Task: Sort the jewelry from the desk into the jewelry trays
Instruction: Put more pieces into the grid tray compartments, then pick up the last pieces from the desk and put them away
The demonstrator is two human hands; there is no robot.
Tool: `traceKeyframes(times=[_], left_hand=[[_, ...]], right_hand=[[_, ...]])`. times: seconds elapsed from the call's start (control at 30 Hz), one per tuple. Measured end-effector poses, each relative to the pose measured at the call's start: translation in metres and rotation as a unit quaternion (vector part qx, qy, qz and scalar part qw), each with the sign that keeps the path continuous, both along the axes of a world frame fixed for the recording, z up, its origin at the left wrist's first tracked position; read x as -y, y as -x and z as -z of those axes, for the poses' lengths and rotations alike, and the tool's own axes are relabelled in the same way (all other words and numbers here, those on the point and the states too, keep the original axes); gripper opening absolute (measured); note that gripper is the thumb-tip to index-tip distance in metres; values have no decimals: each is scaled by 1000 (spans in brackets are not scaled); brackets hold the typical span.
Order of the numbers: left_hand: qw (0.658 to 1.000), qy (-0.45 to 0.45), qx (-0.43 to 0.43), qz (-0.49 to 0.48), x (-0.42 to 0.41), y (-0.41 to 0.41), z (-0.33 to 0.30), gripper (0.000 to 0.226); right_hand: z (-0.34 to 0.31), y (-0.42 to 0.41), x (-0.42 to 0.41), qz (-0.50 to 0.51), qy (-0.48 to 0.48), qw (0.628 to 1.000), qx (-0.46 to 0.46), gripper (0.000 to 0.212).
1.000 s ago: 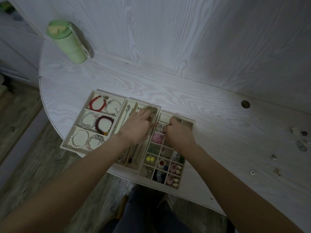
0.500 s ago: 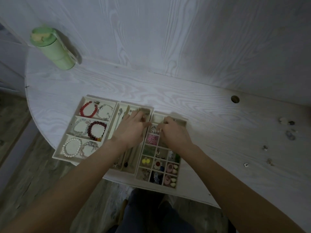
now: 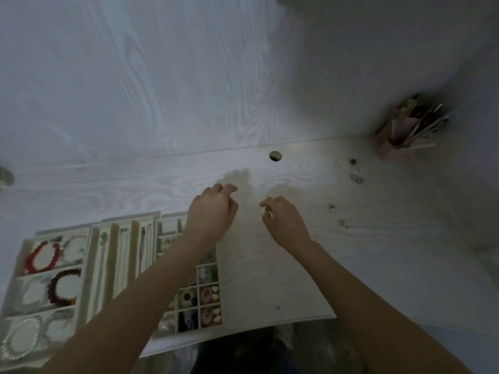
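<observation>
The three cream compartmented jewelry trays already hold bracelets, necklaces and small pieces, but a scatter of small loose jewelry bits waits on the pale wood-grain desk, well right. Above bare desk, the left hand hangs loosely curled and empty. Whether the right hand pinches anything, I can't tell.

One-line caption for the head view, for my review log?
Both hands, left hand and right hand, hover over the desk between the jewelry trays and loose pieces.

The scene is dimly and coolly lit. Motion blur is seen throughout, strongest toward 2 o'clock. Edges are bent by wide-angle distortion.
</observation>
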State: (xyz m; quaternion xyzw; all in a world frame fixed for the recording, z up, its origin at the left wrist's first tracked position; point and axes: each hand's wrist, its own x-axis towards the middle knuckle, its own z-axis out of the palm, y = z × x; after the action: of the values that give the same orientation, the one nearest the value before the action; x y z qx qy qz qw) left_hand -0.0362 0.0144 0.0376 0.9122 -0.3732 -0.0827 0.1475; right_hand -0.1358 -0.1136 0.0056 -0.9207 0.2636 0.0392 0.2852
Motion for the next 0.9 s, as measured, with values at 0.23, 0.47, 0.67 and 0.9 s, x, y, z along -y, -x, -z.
traceKeyframes(times=[0.23,0.47,0.67,0.9], left_hand=[[994,-6,-81,71,139,43,7,38],[981,-27,-120,150,249,73,48,39],[990,14,-75,120,304,75,73,34],[995,36,-30,92,315,74,94,20]], right_hand=[[3,56,130,131,19,991,3,33],[32,84,224,192,24,981,-33,40],[51,64,252,230,-22,973,0,31],[56,58,256,215,-18,976,8,13]])
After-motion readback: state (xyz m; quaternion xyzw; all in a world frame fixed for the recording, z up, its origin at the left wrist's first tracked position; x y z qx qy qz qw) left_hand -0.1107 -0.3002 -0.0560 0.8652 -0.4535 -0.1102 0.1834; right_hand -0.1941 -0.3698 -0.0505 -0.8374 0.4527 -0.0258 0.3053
